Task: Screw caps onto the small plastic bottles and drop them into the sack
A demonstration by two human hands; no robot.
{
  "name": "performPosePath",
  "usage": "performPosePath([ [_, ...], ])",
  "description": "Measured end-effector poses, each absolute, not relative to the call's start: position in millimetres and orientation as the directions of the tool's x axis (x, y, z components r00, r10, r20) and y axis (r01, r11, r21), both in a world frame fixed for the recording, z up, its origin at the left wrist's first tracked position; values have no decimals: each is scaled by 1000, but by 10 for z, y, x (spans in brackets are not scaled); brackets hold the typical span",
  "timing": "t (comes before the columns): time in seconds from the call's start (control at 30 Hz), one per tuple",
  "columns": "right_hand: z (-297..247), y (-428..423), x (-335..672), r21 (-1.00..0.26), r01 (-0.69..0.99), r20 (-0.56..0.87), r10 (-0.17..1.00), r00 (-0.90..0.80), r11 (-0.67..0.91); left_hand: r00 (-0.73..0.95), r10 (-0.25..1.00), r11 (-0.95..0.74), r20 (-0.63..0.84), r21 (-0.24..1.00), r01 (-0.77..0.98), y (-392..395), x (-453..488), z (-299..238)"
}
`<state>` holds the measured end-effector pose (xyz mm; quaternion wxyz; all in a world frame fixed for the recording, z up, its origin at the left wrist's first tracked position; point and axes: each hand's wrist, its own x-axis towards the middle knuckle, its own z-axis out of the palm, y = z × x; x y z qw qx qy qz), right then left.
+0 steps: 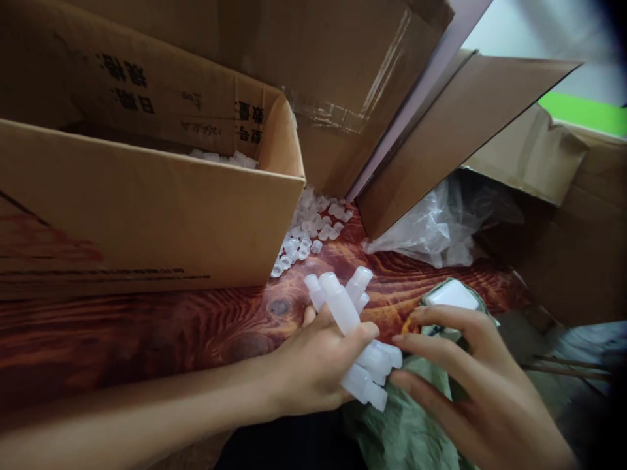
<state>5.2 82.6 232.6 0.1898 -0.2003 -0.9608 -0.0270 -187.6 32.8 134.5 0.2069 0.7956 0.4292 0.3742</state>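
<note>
My left hand (318, 359) is wrapped round a bunch of small translucent white plastic bottles (341, 307). Several of them stick out of the fist at both ends, pointing different ways, and the thumb presses across them. Just to the right, my right hand (470, 378) has its fingers spread and bent toward the lower bottle ends. Its fingertips are close to these; whether they touch I cannot tell. Beyond the bottles, a heap of small clear plastic caps (313, 228) lies on the wood-grained table (206, 320).
A tall open carton (147, 215) stands at the left, with white plastic pieces (225, 158) inside. Behind the caps rises another cardboard box (343, 78). A clear plastic bag (435, 228) lies at the right, by a cardboard flap (455, 130). Green cloth (406, 424) hangs below the hands.
</note>
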Motion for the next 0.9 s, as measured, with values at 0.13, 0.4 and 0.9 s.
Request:
performPosePath([
  [0.13,2325,831,85,-1,403,407,368,-836,915,343,857,-515,385,669,536,331,-1875,1364],
  [0.4,2306,857,79,-51,397,384,385,-839,916,342,849,-528,403,661,533,333,-1880,1356],
  [0.9,2012,872,-18,-168,347,336,384,-860,923,268,884,-467,383,728,501,361,-1865,1352],
])
